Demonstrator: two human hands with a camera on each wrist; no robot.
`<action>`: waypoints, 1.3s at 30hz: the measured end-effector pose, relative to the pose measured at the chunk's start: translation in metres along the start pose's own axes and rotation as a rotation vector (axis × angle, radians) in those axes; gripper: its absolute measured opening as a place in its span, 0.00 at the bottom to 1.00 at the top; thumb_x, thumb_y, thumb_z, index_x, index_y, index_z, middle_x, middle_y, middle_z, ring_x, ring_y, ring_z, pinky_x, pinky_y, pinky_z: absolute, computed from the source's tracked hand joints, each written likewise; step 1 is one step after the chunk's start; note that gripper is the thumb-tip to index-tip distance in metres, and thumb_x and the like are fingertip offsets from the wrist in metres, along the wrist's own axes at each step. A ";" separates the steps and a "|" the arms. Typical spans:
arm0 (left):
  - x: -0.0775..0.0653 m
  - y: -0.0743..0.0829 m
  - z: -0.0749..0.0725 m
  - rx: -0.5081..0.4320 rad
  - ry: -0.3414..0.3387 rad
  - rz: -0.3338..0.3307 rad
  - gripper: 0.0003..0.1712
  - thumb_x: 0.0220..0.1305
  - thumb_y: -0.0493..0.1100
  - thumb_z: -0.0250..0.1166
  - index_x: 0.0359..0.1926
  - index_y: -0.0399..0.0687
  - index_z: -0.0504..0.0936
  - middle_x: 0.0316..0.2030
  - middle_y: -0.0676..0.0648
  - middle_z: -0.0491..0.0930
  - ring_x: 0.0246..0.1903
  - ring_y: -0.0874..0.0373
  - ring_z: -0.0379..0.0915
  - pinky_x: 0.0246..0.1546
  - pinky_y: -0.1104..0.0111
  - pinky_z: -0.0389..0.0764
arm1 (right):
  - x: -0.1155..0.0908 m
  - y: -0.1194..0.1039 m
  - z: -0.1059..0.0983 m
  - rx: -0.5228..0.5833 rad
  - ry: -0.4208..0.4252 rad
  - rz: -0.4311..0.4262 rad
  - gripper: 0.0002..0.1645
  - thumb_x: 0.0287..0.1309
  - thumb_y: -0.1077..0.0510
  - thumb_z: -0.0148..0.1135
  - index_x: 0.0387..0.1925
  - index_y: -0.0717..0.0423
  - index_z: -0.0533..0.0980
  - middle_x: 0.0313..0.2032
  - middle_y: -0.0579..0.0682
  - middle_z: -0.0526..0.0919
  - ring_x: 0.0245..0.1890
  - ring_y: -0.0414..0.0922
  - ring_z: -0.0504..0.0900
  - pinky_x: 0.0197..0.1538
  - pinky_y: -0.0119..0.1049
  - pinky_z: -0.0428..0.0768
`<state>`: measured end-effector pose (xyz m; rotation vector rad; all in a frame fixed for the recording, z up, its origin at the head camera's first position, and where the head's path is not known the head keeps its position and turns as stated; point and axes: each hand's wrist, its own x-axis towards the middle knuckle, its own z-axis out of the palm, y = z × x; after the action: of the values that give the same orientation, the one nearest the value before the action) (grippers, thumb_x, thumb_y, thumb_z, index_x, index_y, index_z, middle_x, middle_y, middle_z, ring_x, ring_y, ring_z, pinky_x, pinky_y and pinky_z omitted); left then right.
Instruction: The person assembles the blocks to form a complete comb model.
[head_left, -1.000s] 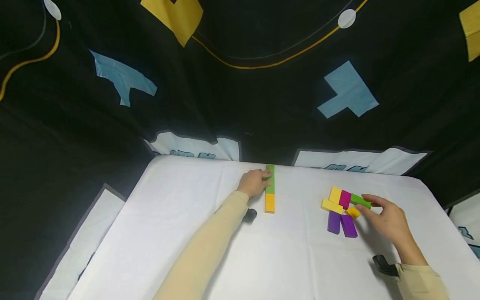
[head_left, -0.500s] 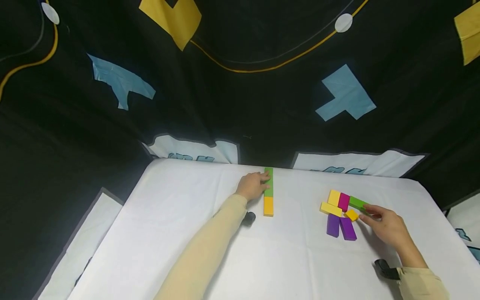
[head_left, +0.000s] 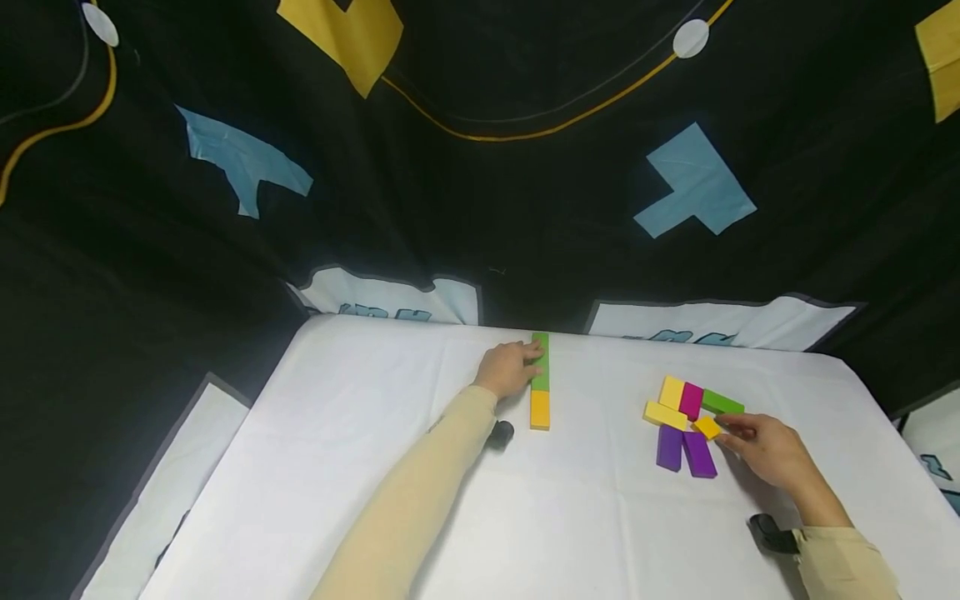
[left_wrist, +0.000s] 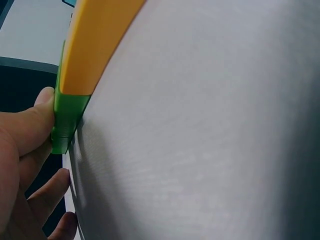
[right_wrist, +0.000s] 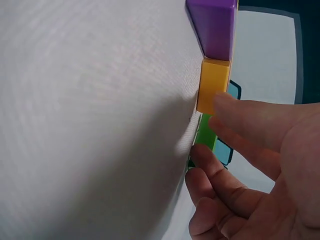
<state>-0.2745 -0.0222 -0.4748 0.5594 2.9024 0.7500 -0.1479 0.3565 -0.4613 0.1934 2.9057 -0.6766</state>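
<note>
Bright, even light on the white tabletop, soft shadows, dimmer wrist views, left one's right edge seemingly blurred

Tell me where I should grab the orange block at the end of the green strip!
I'd pinch the orange block across its two long sides, near the end closest to the person, coming from that side. It lies flat and both long sides look free, while its far end sits against the green strip, which the left hand touches.
</note>
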 end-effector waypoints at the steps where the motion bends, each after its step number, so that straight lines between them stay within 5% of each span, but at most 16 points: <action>1: 0.000 0.000 0.000 0.002 0.001 0.002 0.25 0.68 0.51 0.66 0.65 0.57 0.78 0.69 0.58 0.69 0.69 0.50 0.66 0.70 0.57 0.67 | 0.000 0.000 0.000 -0.001 0.000 -0.005 0.27 0.66 0.54 0.65 0.59 0.69 0.75 0.52 0.74 0.76 0.47 0.65 0.75 0.47 0.58 0.83; 15: 0.002 0.000 0.001 0.017 -0.004 0.008 0.25 0.69 0.51 0.65 0.66 0.58 0.78 0.69 0.59 0.68 0.70 0.51 0.65 0.71 0.58 0.65 | -0.001 -0.002 0.003 -0.012 0.017 -0.040 0.30 0.65 0.50 0.65 0.58 0.70 0.75 0.47 0.72 0.78 0.45 0.64 0.76 0.44 0.57 0.83; 28: 0.002 0.000 0.001 0.027 -0.013 0.004 0.26 0.69 0.51 0.65 0.66 0.58 0.77 0.70 0.59 0.67 0.70 0.52 0.64 0.71 0.59 0.65 | 0.000 0.001 0.003 -0.029 0.027 -0.092 0.25 0.68 0.57 0.62 0.59 0.69 0.75 0.45 0.70 0.79 0.42 0.61 0.77 0.43 0.57 0.83; 35: 0.003 0.000 -0.001 0.022 -0.002 0.003 0.25 0.69 0.51 0.65 0.66 0.57 0.77 0.69 0.59 0.69 0.69 0.51 0.65 0.71 0.59 0.65 | 0.001 -0.006 0.007 -0.027 0.055 -0.163 0.26 0.63 0.55 0.67 0.57 0.68 0.77 0.34 0.56 0.78 0.36 0.53 0.73 0.33 0.38 0.78; 39: 0.003 0.000 -0.001 0.017 -0.014 0.002 0.26 0.69 0.51 0.65 0.66 0.57 0.77 0.69 0.59 0.68 0.70 0.52 0.64 0.71 0.59 0.64 | 0.001 -0.006 0.005 -0.040 0.033 -0.155 0.23 0.63 0.62 0.66 0.58 0.67 0.77 0.34 0.55 0.75 0.37 0.53 0.72 0.35 0.41 0.77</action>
<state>-0.2776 -0.0216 -0.4740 0.5676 2.8982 0.7198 -0.1488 0.3490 -0.4635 -0.0265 2.9861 -0.6439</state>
